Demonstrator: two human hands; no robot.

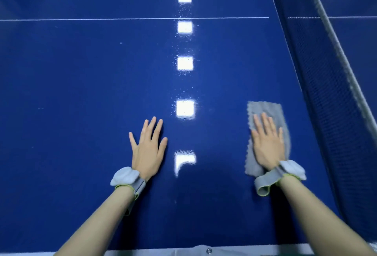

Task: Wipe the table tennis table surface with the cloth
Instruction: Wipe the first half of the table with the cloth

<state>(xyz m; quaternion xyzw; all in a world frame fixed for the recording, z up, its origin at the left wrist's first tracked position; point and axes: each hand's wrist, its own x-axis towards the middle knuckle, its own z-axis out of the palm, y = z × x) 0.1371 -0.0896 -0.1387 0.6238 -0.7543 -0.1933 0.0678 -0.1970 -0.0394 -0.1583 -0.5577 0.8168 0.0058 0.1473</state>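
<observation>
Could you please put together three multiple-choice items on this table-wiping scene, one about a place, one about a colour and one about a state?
1. Where does the cloth lie?
A. Under the right hand, near the net
B. Under the left hand
C. Draped over the net

2. What colour is the table surface?
A. Green
B. Dark blue
C. Red

3. How is the left hand placed?
A. Clenched in a fist
B. Raised, gripping the net
C. Flat on the table, fingers spread, holding nothing

Answers:
1 A: the grey cloth shows around and beyond the flat right hand, on the side where the net stands.
2 B: the whole top is dark blue with a thin white line.
3 C: the palm lies down on bare table with the fingers fanned apart.
</observation>
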